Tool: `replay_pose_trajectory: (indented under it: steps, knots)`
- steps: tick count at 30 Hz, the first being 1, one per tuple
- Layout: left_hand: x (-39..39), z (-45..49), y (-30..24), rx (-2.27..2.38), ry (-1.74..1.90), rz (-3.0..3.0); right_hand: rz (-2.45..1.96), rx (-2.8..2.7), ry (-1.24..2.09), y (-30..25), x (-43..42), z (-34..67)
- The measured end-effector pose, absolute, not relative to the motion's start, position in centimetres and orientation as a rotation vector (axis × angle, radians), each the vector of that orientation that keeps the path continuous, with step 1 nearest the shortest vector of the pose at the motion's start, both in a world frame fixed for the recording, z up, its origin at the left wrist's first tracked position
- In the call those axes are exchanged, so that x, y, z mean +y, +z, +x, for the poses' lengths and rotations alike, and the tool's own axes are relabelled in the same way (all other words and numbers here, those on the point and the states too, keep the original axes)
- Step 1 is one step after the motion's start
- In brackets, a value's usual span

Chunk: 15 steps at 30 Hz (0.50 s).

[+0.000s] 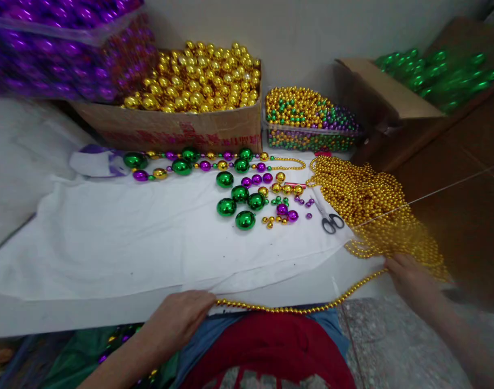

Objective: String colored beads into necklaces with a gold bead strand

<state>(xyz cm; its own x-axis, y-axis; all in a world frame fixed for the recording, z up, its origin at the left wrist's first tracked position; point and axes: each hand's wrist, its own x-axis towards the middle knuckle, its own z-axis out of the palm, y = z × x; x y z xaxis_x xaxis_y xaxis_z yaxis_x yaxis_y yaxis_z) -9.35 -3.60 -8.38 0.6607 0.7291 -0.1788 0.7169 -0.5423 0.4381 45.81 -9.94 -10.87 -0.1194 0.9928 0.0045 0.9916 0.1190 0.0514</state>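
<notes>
Gripping a gold bead strand (287, 309) at either end with left hand (182, 319) and right hand (408, 278), both closed, low in the frame. Held spread (probably to separate it from the heap (364, 197), centre right).

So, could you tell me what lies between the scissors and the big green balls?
Head view: small loose gold, purple and green beads lie between the scissors and the big green balls.
</notes>
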Motion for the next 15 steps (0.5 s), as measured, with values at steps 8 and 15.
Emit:
replay_pose_trajectory:
  steps: [8, 15]
  knots:
    - [-2.9, -9.2, -9.3, 1.136, -0.090, 2.329, 2.291, 2.179, 0.404, -8.7, -9.8, 46.3]
    - [-3.1, -8.7, -9.2, 1.137, -0.118, 2.226, 2.237, 2.127, 0.431, -9.0, -9.6, 47.0]
